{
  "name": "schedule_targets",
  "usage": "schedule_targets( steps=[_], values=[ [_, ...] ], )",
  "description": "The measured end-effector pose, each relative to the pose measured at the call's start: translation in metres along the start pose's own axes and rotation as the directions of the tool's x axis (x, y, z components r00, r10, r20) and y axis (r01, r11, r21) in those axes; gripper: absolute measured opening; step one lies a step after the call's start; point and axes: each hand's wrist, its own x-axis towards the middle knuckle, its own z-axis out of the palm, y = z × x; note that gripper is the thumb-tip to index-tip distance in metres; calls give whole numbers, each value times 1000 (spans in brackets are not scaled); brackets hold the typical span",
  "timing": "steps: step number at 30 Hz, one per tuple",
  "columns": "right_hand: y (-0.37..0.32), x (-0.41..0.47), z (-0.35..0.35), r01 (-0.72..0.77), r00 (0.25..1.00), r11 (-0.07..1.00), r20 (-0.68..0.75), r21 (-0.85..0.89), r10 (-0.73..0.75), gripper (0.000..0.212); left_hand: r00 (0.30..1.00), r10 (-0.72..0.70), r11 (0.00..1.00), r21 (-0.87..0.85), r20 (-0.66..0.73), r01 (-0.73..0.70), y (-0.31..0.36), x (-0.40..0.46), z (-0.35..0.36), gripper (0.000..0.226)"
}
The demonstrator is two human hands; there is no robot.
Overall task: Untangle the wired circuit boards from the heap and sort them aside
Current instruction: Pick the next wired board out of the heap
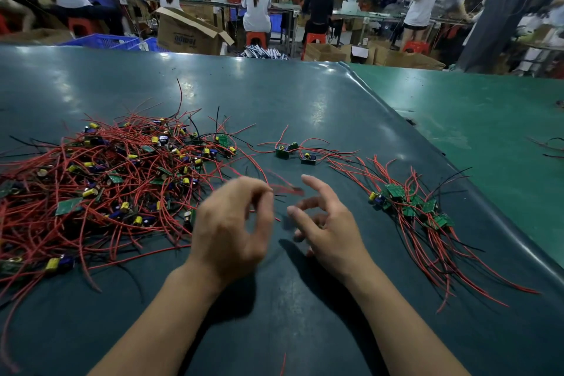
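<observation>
Red and black wires, thin and springy, knot a heap [100, 189] of small green circuit boards with yellow and blue cylindrical capacitors on the left of the smooth, glossy dark-green surface [274, 94]. Two loose boards [294, 153] lie apart beyond the hands; a sorted bundle [412, 207] lies on the right, wires fanned toward the near edge. The left hand [232, 232] curls thumb to fingertips, seemingly pinching a blurred wire; the right hand [326, 223] is loosely spread, holding nothing.
</observation>
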Motion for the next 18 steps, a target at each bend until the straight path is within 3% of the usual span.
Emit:
schedule_targets(
  steps=[2,4,6,8,11,13,15,18],
  values=[
    [-1,0,-2,79,997,993,27,-83,-77,43,985,82,984,-171,150,-56,9,-4,7,9],
    [-4,-1,-2,93,996,995,-10,-45,-94,25,975,55,963,-271,216,6,13,-8,12,7],
    [-8,-1,0,-25,997,975,-60,219,39,14,976,-57,914,-383,209,136,12,-9,13,16],
    [-12,3,-3,-113,981,868,-87,483,176,7,961,-147,853,-461,235,243,8,-11,13,36],
    [-15,6,-9,-144,972,748,-49,647,229,23,870,-282,791,-415,404,450,6,-12,18,48],
    [-16,3,-9,-182,977,758,27,627,212,35,796,-389,736,-364,464,571,7,-9,23,37],
    [-17,0,-5,-203,977,795,69,571,200,39,758,-426,607,-466,493,644,7,-5,24,31],
    [-15,-3,-1,-174,985,852,74,494,158,24,750,-456,478,-579,480,661,3,-2,20,27]
  ],
)
